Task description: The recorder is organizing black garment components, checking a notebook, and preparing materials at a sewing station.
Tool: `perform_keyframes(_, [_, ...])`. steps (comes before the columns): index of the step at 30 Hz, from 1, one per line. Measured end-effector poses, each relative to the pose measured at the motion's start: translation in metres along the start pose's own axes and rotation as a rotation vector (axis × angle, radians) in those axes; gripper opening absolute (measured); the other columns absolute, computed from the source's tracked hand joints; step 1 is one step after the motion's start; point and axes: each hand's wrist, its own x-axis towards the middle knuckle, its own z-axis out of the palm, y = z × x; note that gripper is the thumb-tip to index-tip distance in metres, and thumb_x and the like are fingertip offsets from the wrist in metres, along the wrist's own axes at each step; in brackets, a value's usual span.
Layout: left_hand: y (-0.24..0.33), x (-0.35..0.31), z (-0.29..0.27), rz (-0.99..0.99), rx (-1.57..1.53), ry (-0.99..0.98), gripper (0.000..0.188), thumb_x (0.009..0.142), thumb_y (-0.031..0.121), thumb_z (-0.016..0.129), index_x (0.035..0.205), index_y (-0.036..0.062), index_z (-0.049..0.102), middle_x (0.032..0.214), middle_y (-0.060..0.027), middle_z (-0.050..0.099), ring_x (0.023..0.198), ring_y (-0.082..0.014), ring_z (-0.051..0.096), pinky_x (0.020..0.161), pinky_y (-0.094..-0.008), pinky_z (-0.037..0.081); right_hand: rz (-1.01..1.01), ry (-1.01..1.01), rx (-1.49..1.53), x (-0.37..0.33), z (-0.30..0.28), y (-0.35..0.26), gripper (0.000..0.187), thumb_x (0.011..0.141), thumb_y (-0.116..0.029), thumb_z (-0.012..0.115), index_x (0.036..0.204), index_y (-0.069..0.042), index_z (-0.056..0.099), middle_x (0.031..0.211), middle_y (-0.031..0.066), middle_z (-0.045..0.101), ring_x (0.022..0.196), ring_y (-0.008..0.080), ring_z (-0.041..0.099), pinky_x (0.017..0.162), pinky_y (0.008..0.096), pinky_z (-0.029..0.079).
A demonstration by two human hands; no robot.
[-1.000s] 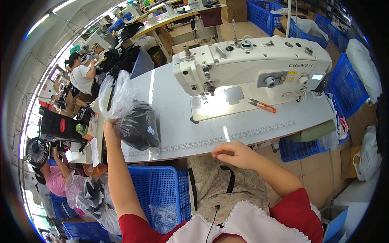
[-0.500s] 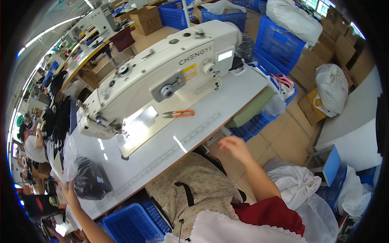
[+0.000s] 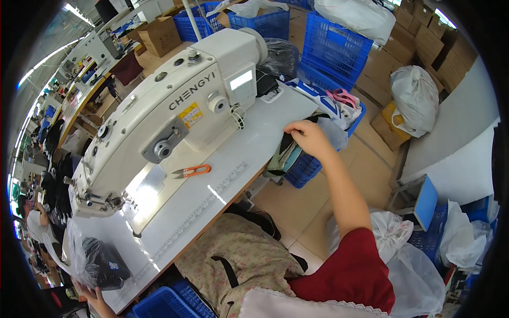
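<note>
My right hand (image 3: 312, 139) reaches out over the basket at the table's right end. Its fingers are closed on the edge of a dark and green fabric piece (image 3: 280, 153), which has lifted and folded. My left hand (image 3: 90, 297) is low at the table's left edge, fingers apart, beside a clear plastic bag (image 3: 78, 254) and a black plastic-wrapped bundle (image 3: 104, 265). Between them stands a white sewing machine (image 3: 159, 114) on a pale tabletop (image 3: 212, 175). Orange-handled thread snips (image 3: 193, 171) lie on the machine bed.
A blue basket (image 3: 305, 170) holds the fabric, with pink and white items (image 3: 343, 99) behind. Another blue basket (image 3: 161, 303) stands under the table's near edge. Stacked blue crates (image 3: 336, 53), a white sack (image 3: 416, 100) and cardboard boxes (image 3: 424, 42) fill the right rear.
My right hand has moved forward to the fabric on the basket, whose edge is now lifted. My left hand sits lower beside the plastic bag. The view has shifted rightward.
</note>
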Motion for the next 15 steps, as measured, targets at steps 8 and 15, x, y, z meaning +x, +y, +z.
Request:
perform_keyframes(8, [0.085, -0.059, 0.039, 0.172, 0.507, 0.265, 0.08, 0.08, 0.043, 0.07, 0.131, -0.0091, 0.037, 0.128, -0.0287, 0.043, 0.117, -0.0395, 0.045, 0.098, -0.0502, 0.037, -0.355, -0.28, -0.475, 0.003, -0.019, 0.006, 0.011, 0.065, -0.008, 0.064, 0.074, -0.01, 0.07, 0.079, 0.0062, 0.06, 0.088, 0.0236, 0.055, 0.078, 0.035, 0.042])
perform_keyframes(15, [0.072, -0.067, 0.06, 0.115, 0.558, 0.184, 0.07, 0.086, 0.033, 0.066, 0.133, -0.0083, 0.035, 0.13, -0.0261, 0.044, 0.119, -0.037, 0.045, 0.1, -0.0471, 0.038, -0.37, -0.289, -0.534, -0.018, -0.018, 0.005, 0.023, 0.058, -0.011, 0.068, 0.082, -0.012, 0.071, 0.089, 0.0031, 0.053, 0.096, 0.0235, 0.048, 0.084, 0.0372, 0.037])
